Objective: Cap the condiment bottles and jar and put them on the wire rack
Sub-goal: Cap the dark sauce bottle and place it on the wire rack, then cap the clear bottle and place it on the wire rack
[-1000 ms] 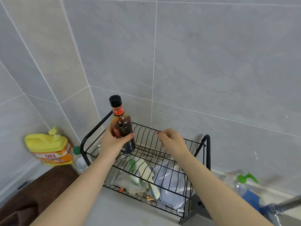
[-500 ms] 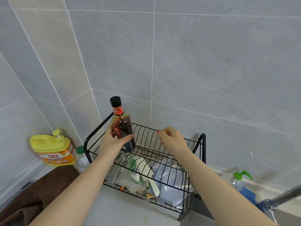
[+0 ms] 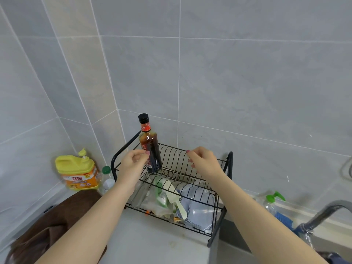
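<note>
The left hand point(image 3: 134, 161) had let go of the bottle point(image 3: 150, 147), now upright on the rack point(image 3: 229, 162); both hands' fingers hung loosely curled, empty.

My left hand point(image 3: 134, 163) hides the bottle's point(image 3: 150, 147) lower left side. The tap point(image 3: 323, 214) runs off the right edge. The cloth point(image 3: 57, 221) is cut off bottom left.
</note>
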